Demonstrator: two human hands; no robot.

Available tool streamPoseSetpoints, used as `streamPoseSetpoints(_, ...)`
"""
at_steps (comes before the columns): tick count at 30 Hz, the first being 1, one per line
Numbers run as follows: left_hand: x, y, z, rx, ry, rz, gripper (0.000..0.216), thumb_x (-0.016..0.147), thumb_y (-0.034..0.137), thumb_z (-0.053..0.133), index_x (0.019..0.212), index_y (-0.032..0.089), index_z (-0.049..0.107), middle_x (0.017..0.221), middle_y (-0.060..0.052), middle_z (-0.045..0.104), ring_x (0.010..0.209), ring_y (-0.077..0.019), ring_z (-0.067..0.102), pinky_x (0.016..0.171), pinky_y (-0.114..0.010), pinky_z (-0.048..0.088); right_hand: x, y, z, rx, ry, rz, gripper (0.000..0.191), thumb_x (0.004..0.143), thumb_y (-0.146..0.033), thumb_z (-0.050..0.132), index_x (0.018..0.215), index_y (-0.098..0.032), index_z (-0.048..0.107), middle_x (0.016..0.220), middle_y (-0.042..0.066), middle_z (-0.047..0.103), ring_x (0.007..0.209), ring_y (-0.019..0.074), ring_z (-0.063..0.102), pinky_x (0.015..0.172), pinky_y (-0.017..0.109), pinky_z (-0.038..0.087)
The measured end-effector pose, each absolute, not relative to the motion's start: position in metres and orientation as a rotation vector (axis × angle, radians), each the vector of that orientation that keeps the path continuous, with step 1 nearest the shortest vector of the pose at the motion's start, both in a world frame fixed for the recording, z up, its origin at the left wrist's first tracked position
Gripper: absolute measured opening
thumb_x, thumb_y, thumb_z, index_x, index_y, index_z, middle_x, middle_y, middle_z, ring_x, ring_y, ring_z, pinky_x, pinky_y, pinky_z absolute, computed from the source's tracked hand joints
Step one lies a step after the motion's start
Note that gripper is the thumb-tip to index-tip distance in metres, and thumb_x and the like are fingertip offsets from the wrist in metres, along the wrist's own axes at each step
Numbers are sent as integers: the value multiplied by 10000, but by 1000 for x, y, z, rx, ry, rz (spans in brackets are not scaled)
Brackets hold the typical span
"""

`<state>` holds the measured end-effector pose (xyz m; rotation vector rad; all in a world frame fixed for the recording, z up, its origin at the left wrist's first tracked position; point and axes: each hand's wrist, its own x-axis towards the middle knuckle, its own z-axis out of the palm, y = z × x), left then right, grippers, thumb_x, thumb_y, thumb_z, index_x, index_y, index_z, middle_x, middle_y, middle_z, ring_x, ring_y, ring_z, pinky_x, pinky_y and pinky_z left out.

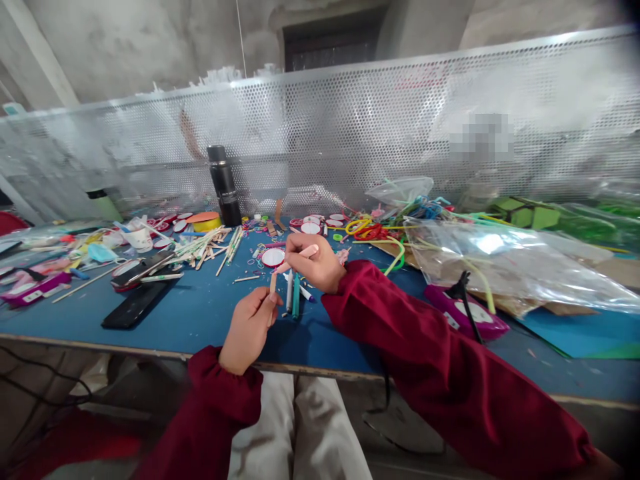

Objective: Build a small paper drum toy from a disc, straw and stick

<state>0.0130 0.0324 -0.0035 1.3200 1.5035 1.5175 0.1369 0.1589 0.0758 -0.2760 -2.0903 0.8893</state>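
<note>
My left hand (249,327) is closed near the table's front edge, pinching a short wooden stick (273,283) that points upward. Just above it, my right hand (316,261) is closed round a pink marker (299,257) whose tip points down-left toward the stick's top. Both arms wear dark red sleeves. Several markers (293,293) lie on the blue table (200,310) directly under my hands. A round white-and-red disc (273,257) rests just beyond them.
A heap of wooden sticks (205,245) and a black phone (134,305) lie to the left. A black flask (225,185) stands at the back before a perforated metal screen (350,127). Clear plastic bags (505,263) and coloured tubes (370,230) cover the right side.
</note>
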Motion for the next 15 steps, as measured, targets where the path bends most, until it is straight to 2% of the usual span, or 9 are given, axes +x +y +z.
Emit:
streamPoseSetpoints(9, 13, 32, -3, 1340, 1515, 1516, 375, 909, 510, 477, 840, 161, 594, 562, 36, 434, 516, -96, 358, 482, -214, 257, 137, 160, 78, -279, -2082, 816, 155, 734, -219, 518, 586, -193, 480, 567, -39, 459, 579, 114, 390, 549, 275, 298)
streamPoseSetpoints(15, 14, 32, -3, 1347, 1501, 1526, 360, 923, 486, 467, 837, 158, 591, 561, 38, 427, 515, -93, 355, 485, -216, 255, 138, 159, 77, -268, -2100, 836, 156, 752, -202, 513, 596, -193, 506, 554, -34, 505, 585, 123, 431, 569, 281, 323)
